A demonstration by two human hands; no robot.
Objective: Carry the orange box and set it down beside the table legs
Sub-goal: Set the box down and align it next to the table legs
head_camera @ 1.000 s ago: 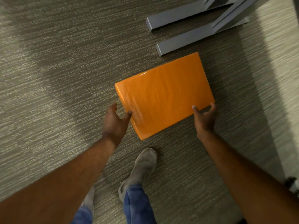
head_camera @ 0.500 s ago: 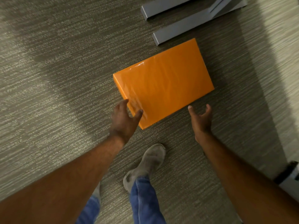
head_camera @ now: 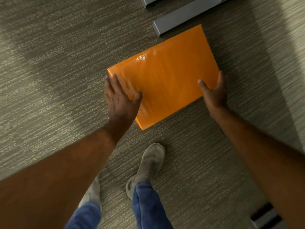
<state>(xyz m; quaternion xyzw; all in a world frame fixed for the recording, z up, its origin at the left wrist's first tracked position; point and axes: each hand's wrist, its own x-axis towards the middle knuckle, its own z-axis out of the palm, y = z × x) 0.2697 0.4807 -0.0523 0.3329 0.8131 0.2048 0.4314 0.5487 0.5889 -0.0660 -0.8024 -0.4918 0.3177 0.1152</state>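
The flat orange box (head_camera: 171, 76), wrapped in glossy film, lies at an angle on the grey carpet. Its far corner is close to the nearer of two grey metal table legs (head_camera: 179, 17) at the top. My left hand (head_camera: 120, 100) is on the box's left edge, thumb on top and fingers stretched along the side. My right hand (head_camera: 214, 93) clasps the near right corner, thumb on top and fingers round the right edge. I cannot tell whether the box rests on the floor or is just above it.
A second grey table foot (head_camera: 148, 1) lies beyond the first at the top edge. My shoes (head_camera: 148, 164) stand just behind the box. A grey and black object (head_camera: 267, 217) sits at the bottom right. A lighter strip of floor (head_camera: 295, 47) runs along the right.
Half a second ago both hands were off the box with fingers apart. Both have come back onto it, the left over the left edge and the right round the near right corner.
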